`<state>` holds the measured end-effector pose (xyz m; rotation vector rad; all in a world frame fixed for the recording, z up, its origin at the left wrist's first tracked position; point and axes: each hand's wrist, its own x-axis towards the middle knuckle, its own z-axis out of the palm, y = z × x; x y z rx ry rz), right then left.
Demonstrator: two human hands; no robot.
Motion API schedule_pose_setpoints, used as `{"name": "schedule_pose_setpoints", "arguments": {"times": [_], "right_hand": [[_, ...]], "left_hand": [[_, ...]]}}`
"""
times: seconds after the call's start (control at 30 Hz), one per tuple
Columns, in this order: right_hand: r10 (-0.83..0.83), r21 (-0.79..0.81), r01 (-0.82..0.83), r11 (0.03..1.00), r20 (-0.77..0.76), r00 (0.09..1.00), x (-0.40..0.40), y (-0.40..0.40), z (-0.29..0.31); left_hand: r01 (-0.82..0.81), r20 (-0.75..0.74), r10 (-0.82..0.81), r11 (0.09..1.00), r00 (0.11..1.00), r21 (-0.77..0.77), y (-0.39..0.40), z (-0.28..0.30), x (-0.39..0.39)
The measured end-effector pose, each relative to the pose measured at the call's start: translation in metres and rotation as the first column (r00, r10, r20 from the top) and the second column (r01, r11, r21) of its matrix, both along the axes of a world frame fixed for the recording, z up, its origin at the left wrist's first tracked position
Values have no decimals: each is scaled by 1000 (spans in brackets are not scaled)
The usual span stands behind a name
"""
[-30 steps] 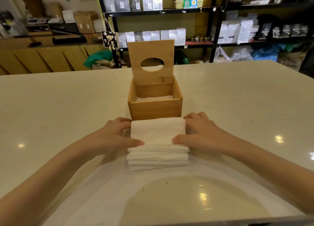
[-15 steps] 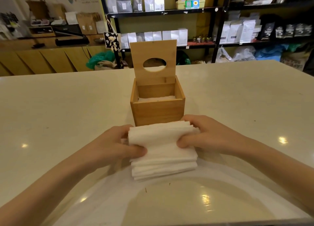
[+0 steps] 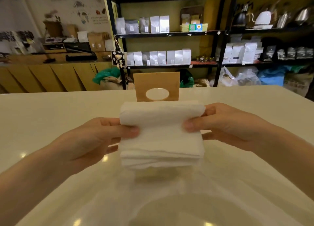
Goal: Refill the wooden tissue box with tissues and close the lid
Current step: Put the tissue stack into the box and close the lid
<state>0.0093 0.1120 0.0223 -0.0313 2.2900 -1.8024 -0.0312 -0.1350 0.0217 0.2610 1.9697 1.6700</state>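
Note:
A thick stack of white tissues (image 3: 161,137) is held up off the table between both hands. My left hand (image 3: 95,141) grips its left side, thumb on top. My right hand (image 3: 226,125) grips the right side the same way. Behind the stack the wooden tissue box's lid (image 3: 141,83) stands upright, with an oval hole in it. The stack hides most of the box body; only a blurred strip of wood (image 3: 153,174) shows beneath the tissues.
The cream table (image 3: 51,117) spreads wide on both sides and shows glossy light spots near me. Beyond its far edge stand black shelves (image 3: 169,34) with bags and kettles, and a wooden counter (image 3: 42,76) at left.
Both hands have lifted the tissue stack off the table and raised it in front of the box. The view has tilted up, so the box body is now covered.

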Motion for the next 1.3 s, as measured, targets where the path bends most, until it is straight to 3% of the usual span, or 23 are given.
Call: {"name": "schedule_pose_setpoints", "arguments": {"times": [0.13,0.27,0.4,0.5,0.63,0.77,0.83,0.93,1.07,1.3], "right_hand": [[-12,23,10,1000,48,999,-25,4,7],[-120,155,122,980,-22,993,-49,3,5],[-143,256,152,955,-54,988,-63,0,2],[-141,354,160,922,-79,987,-69,3,-2],[-163,401,159,902,-23,986,-77,6,-6],[-148,442,166,882,-75,986,-83,7,-11],[-141,511,192,838,-138,980,-87,8,-15],[-103,591,221,776,-226,969,-88,7,-17],[-19,691,221,688,-288,958,-87,4,-16],[139,872,191,450,-280,950,-84,-15,-24]], "left_hand": [[-110,-109,106,993,988,-34,14,12,-18],[-246,-171,235,968,957,-48,27,9,-37],[-219,-177,200,971,964,-94,30,1,-58],[-190,-192,149,959,970,-213,30,-4,-76],[-171,-234,96,930,968,-325,36,-6,-87],[-250,-469,-29,817,883,-520,40,-5,-93],[-272,-545,-174,719,820,-640,43,1,-94],[-256,-526,-307,615,793,-745,46,5,-98],[-291,-536,-350,555,768,-779,53,2,-99],[-305,-520,-393,491,758,-816,61,-21,-91]]}}
